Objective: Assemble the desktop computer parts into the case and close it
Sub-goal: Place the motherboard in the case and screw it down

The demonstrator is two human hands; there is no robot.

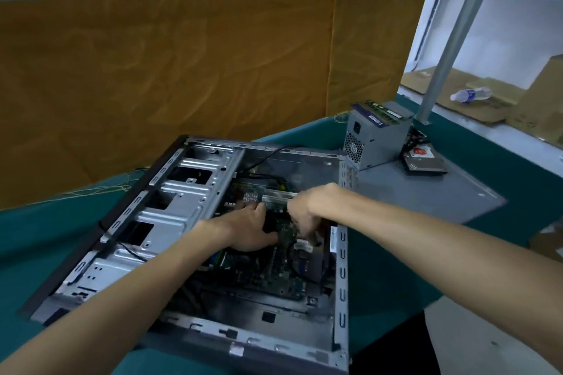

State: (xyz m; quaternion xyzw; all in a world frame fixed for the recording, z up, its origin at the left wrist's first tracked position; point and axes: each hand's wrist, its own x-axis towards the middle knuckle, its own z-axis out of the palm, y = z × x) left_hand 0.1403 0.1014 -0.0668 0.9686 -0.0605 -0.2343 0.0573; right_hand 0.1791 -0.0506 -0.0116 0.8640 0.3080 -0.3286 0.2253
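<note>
Looking down from the head view, I saw the open grey sheet-metal computer case (195, 213) lying on its side on the teal cloth-covered table (396, 268), its stamped drive-bay brackets bright and ribbed, its perforated rear edge facing right. Inside lay the dark green motherboard (274, 274), crowded with small components, with thin black cables running across it. Both my hands were down in the middle of the case above that board: the left hand (249, 231) rested palm down with its fingers spread and reaching toward a narrow green expansion card with a shiny metal bracket (278, 201), while the right hand (307, 210) was curled over the card's near end, fingers bent downward around it; I could not tell whether the left fingers actually gripped anything. The case walls closed tightly around both wrists, leaving open room only upward. The flat grey metal side panel (426, 192) lay on the table just right of the case, touching its far corner, and on it stood a boxy grey power supply with a perforated grille (374, 140) and a flat silver hard drive (425, 163) beside it. A wrinkled mustard-yellow fabric backdrop (182, 70) hung behind the table, and a clear plastic bottle (470, 94) lay on cardboard well apart to the far right.
</note>
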